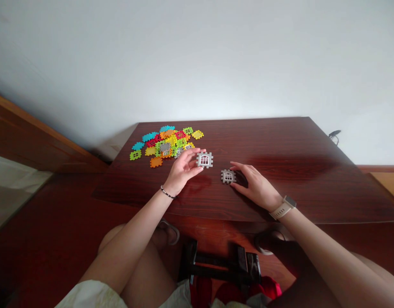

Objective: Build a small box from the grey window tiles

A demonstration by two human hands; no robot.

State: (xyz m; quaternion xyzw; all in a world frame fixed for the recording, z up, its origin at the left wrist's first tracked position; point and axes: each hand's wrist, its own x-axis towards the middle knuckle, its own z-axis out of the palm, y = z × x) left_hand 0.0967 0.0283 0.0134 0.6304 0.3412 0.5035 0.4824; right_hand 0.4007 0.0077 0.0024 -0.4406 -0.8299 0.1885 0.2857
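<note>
My left hand point(183, 168) pinches a grey window puzzle tile point(204, 160) by its left side, lifted over the table, with its white window facing me. A second grey window tile point(228, 176) lies on the tabletop, slightly right of the held one. Around that tile's right side, my right hand point(256, 183) has its thumb and fingers spread apart. The thumb tip is close to the near edge of the tile; whether it touches cannot be made out.
A pile of toothed-edge tiles point(171, 139) in blue, red, yellow, green, orange and grey lies at the left of the dark wooden table point(274, 145). A white wall point(216, 64) rises behind the table. Below the front edge is a black metal frame point(219, 267).
</note>
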